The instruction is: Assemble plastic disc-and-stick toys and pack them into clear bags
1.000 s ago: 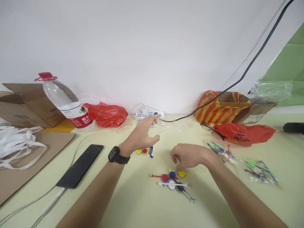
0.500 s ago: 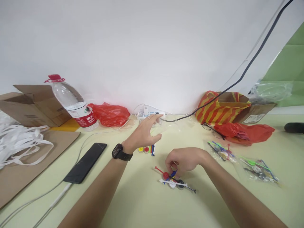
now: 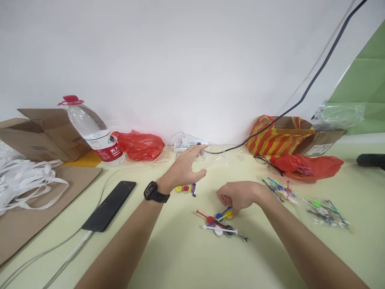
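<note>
My left hand (image 3: 185,166) is open, thumb apart from the stretched fingers, holding nothing over the table. Below it lie small discs (image 3: 182,188) and coloured plastic sticks (image 3: 192,189). With curled fingers, my right hand (image 3: 237,195) pinches a yellow arrow spinner (image 3: 229,214), though the fingertips are partly hidden. A blue arrow spinner (image 3: 220,217) touches or overlaps the yellow one. Just in front, a red arrow spinner (image 3: 209,220), a white arrow spinner (image 3: 218,230) and a black arrow spinner (image 3: 229,230) lie in a loose cluster.
Bagged spinner parts (image 3: 326,212) lie at right, near glasses (image 3: 263,160) and a red plastic bag (image 3: 309,167). A phone (image 3: 110,206) on a cable, a water bottle (image 3: 105,146) and white straps (image 3: 27,182) occupy the left. A power strip (image 3: 179,147) sits by the wall.
My right hand has shifted up and slightly right, away from the cluster. The yellow and blue spinners have moved that way too, now showing more clearly. My left hand has hardly moved.
</note>
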Tool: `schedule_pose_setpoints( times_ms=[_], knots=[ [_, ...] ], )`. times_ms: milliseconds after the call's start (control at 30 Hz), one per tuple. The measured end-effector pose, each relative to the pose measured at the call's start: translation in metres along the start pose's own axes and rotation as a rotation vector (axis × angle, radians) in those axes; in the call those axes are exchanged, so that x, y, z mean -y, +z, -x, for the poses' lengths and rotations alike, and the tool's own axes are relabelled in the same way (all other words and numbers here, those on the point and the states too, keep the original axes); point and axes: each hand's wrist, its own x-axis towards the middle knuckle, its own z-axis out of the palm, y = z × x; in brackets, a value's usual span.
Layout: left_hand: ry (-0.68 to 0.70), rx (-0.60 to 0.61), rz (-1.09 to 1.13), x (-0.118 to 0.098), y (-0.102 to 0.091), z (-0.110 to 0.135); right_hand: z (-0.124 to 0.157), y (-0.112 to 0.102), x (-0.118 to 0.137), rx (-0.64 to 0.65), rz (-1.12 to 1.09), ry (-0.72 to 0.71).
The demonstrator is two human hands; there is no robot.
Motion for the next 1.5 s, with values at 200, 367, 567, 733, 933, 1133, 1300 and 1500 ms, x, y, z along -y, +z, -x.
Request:
schedule_pose_setpoints(
  times_ms=[200,367,567,733,933,1133,1300,1500],
  knots=[
    [0.007,-0.012,-0.002,0.0,-0.002,0.0,0.007,-0.006,-0.016,0.047,-0.146,-0.092],
    [0.001,-0.019,-0.005,0.001,-0.004,0.001,0.037,-0.018,-0.033,-0.016,-0.229,-0.119],
    [-0.005,-0.021,0.004,0.0,-0.004,0.001,0.072,-0.032,-0.051,-0.488,-0.549,-0.287],
    [-0.002,0.007,0.035,-0.002,0.001,0.0,0.071,-0.037,-0.044,-1.025,-0.929,-0.424],
    [0.01,0.026,0.057,-0.008,0.006,-0.001,0.059,-0.038,-0.023,-1.122,-0.907,-0.47],
    [0.042,0.028,0.079,-0.016,0.007,-0.002,0.054,-0.036,-0.007,-1.062,-0.731,-0.443],
    [0.03,0.015,0.078,-0.015,0.005,-0.002,0.056,-0.037,-0.003,-1.136,-0.607,-0.418],
    [0.026,0.018,0.073,-0.017,0.004,-0.002,0.055,-0.037,-0.003,-1.163,-0.659,-0.413]
  ],
)
